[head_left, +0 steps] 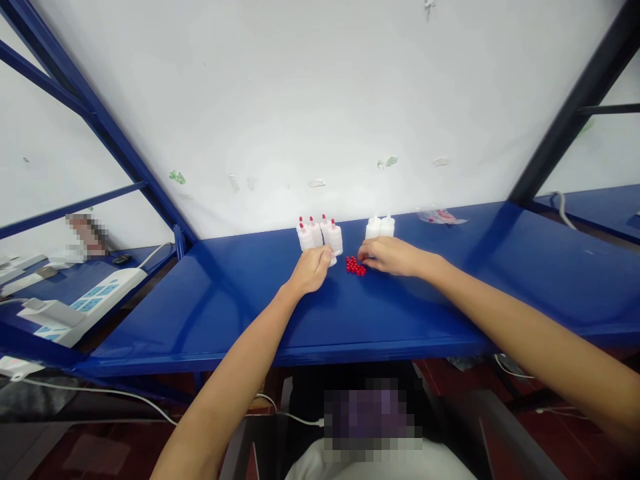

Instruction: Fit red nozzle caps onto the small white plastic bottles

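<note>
My left hand (311,269) is closed around a small white squeeze bottle (333,260), most of it hidden by the fingers. Just behind that hand stand several white squeeze bottles with red tips (334,237). To its right lies a small heap of red caps (355,267) on the blue table. My right hand (383,256) is at the heap's right edge, fingers pinched together; whatever is between the fingertips is too small to make out. Behind the right hand, white bottles without red tips (387,227) stand upright.
The blue table (240,293) meets a white wall at its back. A clear plastic bag with red bits (442,215) lies at the back right. Blue metal posts (125,157) frame the left side. A white power strip (103,300) rests on the neighbouring surface at left.
</note>
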Demonstrator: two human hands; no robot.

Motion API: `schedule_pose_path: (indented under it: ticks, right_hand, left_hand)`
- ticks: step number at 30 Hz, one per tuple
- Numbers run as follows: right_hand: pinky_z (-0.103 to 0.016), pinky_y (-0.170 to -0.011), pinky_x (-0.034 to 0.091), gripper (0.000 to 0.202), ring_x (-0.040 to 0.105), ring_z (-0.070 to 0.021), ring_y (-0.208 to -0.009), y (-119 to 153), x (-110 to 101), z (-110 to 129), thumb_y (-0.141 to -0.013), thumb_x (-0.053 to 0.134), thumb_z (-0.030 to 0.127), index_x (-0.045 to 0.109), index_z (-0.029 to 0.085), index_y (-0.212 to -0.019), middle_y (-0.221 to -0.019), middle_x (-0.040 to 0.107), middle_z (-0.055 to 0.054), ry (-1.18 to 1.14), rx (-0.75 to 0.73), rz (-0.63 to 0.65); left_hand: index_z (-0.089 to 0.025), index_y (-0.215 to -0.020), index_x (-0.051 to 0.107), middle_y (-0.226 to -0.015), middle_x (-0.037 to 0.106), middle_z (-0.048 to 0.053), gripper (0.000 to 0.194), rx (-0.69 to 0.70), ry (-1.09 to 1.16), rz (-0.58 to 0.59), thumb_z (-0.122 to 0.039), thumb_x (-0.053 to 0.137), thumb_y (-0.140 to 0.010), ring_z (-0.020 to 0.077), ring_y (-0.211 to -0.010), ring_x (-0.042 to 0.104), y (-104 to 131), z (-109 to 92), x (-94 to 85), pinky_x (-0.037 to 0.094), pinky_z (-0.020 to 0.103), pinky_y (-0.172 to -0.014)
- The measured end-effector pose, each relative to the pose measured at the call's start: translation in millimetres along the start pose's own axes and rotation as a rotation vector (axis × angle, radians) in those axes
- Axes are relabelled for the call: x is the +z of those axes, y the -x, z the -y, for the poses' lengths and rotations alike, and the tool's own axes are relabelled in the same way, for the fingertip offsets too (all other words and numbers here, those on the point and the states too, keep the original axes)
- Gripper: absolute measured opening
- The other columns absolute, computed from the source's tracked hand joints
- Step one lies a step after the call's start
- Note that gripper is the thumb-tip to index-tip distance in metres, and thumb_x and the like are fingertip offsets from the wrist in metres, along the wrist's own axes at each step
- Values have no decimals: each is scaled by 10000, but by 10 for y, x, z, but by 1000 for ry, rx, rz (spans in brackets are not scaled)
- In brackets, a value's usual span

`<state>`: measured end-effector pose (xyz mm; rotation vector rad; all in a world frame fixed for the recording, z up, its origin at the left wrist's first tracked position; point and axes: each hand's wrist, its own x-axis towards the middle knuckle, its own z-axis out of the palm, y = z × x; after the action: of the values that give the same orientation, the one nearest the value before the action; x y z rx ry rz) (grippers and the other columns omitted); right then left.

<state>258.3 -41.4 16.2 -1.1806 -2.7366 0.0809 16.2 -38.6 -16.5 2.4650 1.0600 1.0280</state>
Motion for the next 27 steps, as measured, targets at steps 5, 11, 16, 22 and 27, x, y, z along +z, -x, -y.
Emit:
schedule_pose_path:
  ticks: [5, 11, 16, 22, 27]
  right_hand:
    - [-317, -786, 447, 243, 645, -222, -915, -9, 33, -11, -889, 501, 119, 713, 161, -1000, -1045, 702, -103, -15, -43, 3]
    - [-291, -701, 415, 198, 646, -210, -866, 4, 52, 23, -868, 520, 133, 633, 174, -1025, -1020, 714, -88, -76, 13, -36]
    - [-275, -621, 349, 144, 615, -188, -763, -1, 68, 49, -885, 503, 157, 569, 192, -1007, -934, 698, -70, -83, 7, -49]
    - [-275, -626, 330, 114, 598, -182, -744, -20, 96, 47, -878, 519, 166, 560, 198, -979, -925, 692, -64, -90, 28, -69]
    - [-275, -632, 328, 110, 568, -169, -703, 14, 23, 71, -903, 522, 228, 582, 193, -989, -844, 677, -47, -132, 25, -165]
  left_hand:
    - [-160, -807, 580, -714, 593, 18, 480, -13, -28, 31, -430, 236, -1006, 157, -663, 521, 1, 15, 7, 349, 270, -662]
    - [-164, -774, 549, -689, 570, 4, 441, -3, -31, 60, -409, 266, -1008, 148, -641, 506, -1, 21, 4, 335, 268, -645]
    - [-169, -747, 517, -671, 545, -2, 430, -2, -61, 85, -394, 261, -1010, 144, -624, 494, 1, -1, 6, 333, 272, -637]
    - [-169, -744, 516, -665, 534, 1, 444, 11, -69, 96, -400, 254, -1018, 147, -626, 500, 0, -13, 9, 339, 274, -639]
    - [-171, -891, 585, -771, 606, 12, 414, -14, -73, 120, -447, 302, -1017, 156, -687, 542, -5, -62, 9, 374, 269, -673]
